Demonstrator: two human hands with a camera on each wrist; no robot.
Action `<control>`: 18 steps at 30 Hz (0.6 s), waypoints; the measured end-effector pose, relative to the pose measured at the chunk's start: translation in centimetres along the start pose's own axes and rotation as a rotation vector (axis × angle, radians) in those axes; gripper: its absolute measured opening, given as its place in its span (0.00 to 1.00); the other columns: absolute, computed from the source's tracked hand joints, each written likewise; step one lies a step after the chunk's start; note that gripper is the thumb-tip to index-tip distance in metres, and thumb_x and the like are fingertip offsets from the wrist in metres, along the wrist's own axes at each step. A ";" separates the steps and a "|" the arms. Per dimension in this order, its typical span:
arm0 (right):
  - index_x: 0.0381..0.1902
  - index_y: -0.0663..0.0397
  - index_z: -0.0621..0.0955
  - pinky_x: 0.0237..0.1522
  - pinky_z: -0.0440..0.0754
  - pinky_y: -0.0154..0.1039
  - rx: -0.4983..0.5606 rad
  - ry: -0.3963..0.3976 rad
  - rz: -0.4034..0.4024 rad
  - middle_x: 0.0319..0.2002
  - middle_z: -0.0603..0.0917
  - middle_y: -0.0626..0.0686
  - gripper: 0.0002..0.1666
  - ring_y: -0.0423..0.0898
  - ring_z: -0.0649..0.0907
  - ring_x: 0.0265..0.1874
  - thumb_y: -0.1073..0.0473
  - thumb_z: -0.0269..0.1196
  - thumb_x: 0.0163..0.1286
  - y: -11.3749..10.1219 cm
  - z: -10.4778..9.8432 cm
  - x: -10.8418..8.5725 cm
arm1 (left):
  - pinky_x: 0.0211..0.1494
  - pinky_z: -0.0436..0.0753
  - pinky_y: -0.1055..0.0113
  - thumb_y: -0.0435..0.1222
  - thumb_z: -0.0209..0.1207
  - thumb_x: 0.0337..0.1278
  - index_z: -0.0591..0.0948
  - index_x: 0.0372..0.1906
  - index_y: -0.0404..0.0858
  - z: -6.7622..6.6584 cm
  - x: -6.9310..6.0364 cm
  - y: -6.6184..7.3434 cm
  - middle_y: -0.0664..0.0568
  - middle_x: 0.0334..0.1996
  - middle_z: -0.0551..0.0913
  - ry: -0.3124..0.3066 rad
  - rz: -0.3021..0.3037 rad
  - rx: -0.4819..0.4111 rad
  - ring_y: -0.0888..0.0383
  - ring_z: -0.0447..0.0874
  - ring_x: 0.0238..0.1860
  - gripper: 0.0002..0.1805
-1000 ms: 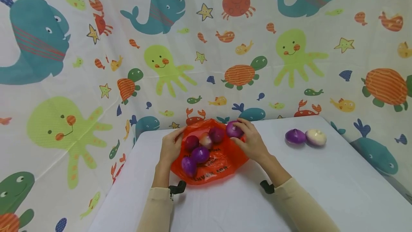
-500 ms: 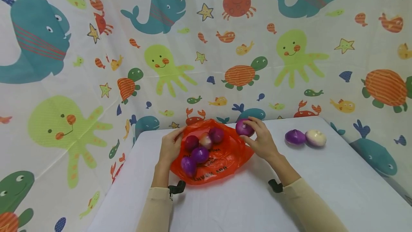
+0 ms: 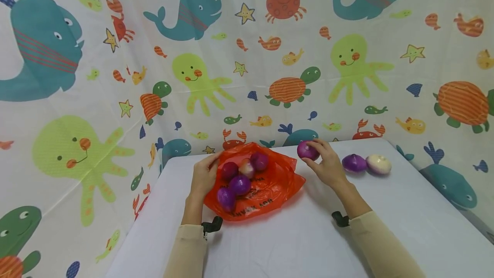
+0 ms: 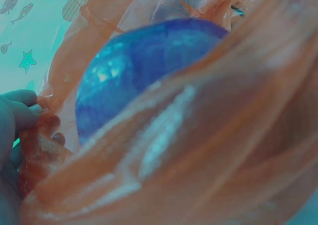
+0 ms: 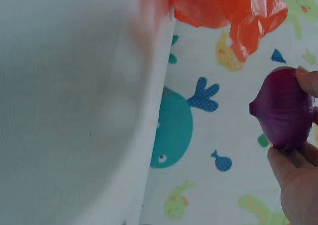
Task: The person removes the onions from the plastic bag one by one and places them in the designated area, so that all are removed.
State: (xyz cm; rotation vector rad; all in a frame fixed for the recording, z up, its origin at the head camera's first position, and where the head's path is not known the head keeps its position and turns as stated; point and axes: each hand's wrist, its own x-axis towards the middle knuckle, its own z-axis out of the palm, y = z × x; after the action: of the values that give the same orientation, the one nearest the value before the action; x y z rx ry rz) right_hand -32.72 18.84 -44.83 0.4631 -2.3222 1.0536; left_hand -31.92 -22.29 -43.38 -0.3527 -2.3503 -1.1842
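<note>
A purple onion [image 3: 307, 151] is held in the air by my right hand [image 3: 328, 166], thumb and fingers curled round it. In the right wrist view the same onion [image 5: 283, 108] shows its pointed end, away from the fingers. My left hand [image 3: 204, 177] grips the left edge of a red plastic bag [image 3: 274, 188] lying spread on the table. Several onions rest on the bag, among them a round purple onion [image 3: 240, 185] and a paler one [image 3: 247, 168]. The left wrist view shows bunched plastic in the left hand [image 4: 17, 115] and an onion [image 4: 144, 71] partly hidden behind a fold.
A purple onion [image 3: 353, 164] and a white onion [image 3: 378, 164] sit side by side at the table's right back. The white-covered table [image 3: 270, 248] ends at a curtain [image 3: 247, 98] printed with sea animals.
My right hand has carried the onion to the right, away from over the bag. The bag's right edge has shifted slightly. The left hand has kept its place.
</note>
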 end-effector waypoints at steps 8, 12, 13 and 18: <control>0.66 0.52 0.79 0.61 0.82 0.66 -0.030 -0.007 0.051 0.69 0.74 0.65 0.32 0.67 0.77 0.65 0.59 0.75 0.65 1.1 -0.8 0.0 | 0.65 0.84 0.50 0.30 0.57 0.75 0.84 0.64 0.42 0.0 0.0 0.1 0.45 0.58 0.88 0.008 0.007 0.009 0.45 0.86 0.61 0.18; 0.67 0.51 0.77 0.61 0.81 0.67 -0.039 -0.056 0.081 0.70 0.72 0.66 0.33 0.69 0.75 0.66 0.58 0.74 0.67 1.6 -0.8 -0.1 | 0.64 0.84 0.50 0.30 0.56 0.76 0.84 0.64 0.42 -0.1 0.0 0.1 0.44 0.58 0.88 0.006 -0.001 0.008 0.44 0.86 0.61 0.18; 0.68 0.51 0.76 0.62 0.81 0.67 -0.040 -0.070 0.089 0.70 0.71 0.66 0.33 0.69 0.75 0.66 0.58 0.74 0.67 1.8 -0.8 -0.1 | 0.64 0.84 0.50 0.30 0.56 0.76 0.84 0.64 0.42 -0.1 0.0 0.0 0.44 0.58 0.88 0.005 -0.003 0.009 0.44 0.86 0.61 0.18; 0.69 0.51 0.75 0.62 0.80 0.68 -0.036 -0.114 0.121 0.70 0.71 0.66 0.34 0.68 0.74 0.67 0.59 0.73 0.68 2.2 -0.9 -0.2 | 0.64 0.84 0.50 0.30 0.56 0.76 0.84 0.65 0.41 -0.2 0.0 0.2 0.44 0.59 0.88 0.002 -0.013 0.013 0.44 0.86 0.61 0.19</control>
State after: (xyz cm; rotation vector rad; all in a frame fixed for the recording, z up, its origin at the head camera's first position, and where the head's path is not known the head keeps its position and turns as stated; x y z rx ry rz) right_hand -33.36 20.95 -45.74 0.3822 -2.4924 1.0645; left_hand -31.76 -22.33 -43.16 -0.3318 -2.3610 -1.1735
